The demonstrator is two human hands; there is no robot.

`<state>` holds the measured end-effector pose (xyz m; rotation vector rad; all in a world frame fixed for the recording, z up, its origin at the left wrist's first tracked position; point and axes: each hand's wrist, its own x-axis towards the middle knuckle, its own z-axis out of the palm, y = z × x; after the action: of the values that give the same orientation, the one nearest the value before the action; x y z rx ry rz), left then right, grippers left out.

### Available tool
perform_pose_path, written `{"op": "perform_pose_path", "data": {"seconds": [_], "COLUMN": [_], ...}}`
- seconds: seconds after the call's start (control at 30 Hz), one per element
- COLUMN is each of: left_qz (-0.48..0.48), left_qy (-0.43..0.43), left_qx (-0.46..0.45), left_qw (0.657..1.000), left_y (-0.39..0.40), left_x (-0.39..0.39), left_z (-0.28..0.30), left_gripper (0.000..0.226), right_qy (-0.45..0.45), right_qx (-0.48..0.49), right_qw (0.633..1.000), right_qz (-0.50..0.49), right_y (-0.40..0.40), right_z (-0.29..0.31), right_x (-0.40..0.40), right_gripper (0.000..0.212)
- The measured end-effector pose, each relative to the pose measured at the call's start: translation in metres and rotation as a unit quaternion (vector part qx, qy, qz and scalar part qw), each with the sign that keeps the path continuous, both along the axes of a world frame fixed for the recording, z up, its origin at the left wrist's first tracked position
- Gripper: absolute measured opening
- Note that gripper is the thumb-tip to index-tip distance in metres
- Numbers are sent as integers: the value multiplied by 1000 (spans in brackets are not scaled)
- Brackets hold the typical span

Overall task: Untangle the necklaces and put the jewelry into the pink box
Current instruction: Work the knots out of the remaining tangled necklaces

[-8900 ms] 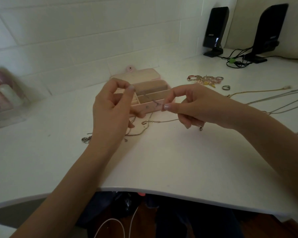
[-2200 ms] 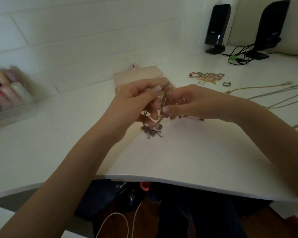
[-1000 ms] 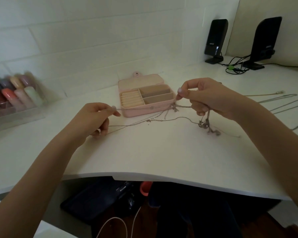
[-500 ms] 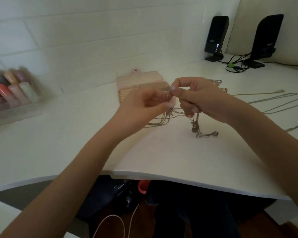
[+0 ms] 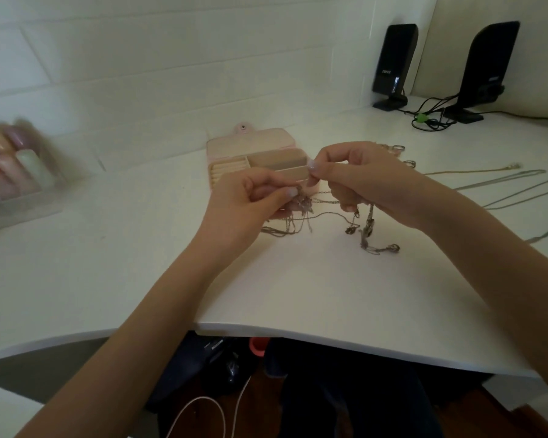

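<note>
The pink box [image 5: 250, 143] stands open at the back of the white desk, its lid tipped away and its compartments showing. Just in front of it I hold a knot of thin silver necklaces [image 5: 302, 213] above the desk. My left hand [image 5: 250, 200] pinches the knot between thumb and forefinger. My right hand [image 5: 361, 175] pinches a strand a little higher and to the right, with chains and small pendants [image 5: 366, 232] hanging from it onto the desk. More rings and bracelets [image 5: 399, 150] lie behind my right hand, partly hidden.
Long gold and silver chains [image 5: 500, 181] stretch over the desk at the right. A clear tray of coloured bottles [image 5: 10, 172] sits at the left. Two black speakers [image 5: 393, 61] with cables stand at the back right. The desk's front edge [image 5: 329, 336] curves close below my arms.
One second ago my hands were pulled wide apart with the chains stretched between them. They have come together in front of the box, and my left hand now pinches lower at the knot.
</note>
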<state>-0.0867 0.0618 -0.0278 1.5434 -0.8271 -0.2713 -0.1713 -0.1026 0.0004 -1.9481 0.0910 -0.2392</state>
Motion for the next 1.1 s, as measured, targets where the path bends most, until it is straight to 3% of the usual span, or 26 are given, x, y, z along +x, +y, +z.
{"op": "perform_pose_path", "data": {"seconds": [0.23, 0.33, 0.5, 0.67, 0.8, 0.9, 1.0, 1.1], "left_qz": [83, 60, 16, 3, 15, 23, 20, -1], "left_qy": [-79, -44, -20, -10, -34, -25, 60, 172], "left_qx": [-31, -30, -6, 0, 61, 56, -5, -80], "left_qw": [993, 997, 1000, 1000, 997, 998, 998, 982], "left_y": [1, 2, 0, -2, -2, -2, -3, -3], "left_x": [-2, 1, 3, 5, 2, 2, 3, 5], "left_z": [-1, -1, -6, -8, -11, -9, -4, -1], "left_gripper": [16, 12, 7, 8, 11, 13, 17, 15], "right_qy": [42, 1, -47, -36, -30, -11, -2, 13], "right_qx": [-122, -153, -55, -30, 102, 176, 233, 197], "right_qw": [991, 988, 997, 999, 994, 984, 973, 980], "right_qz": [23, -14, 4, 5, 2, 15, 10, 8], "right_y": [4, 6, 12, 14, 16, 18, 20, 19], "right_z": [-9, -13, -12, -13, -9, -8, -8, -8], "right_x": [2, 5, 5, 6, 7, 7, 8, 8], "right_gripper": [23, 19, 14, 6, 17, 19, 21, 23]}}
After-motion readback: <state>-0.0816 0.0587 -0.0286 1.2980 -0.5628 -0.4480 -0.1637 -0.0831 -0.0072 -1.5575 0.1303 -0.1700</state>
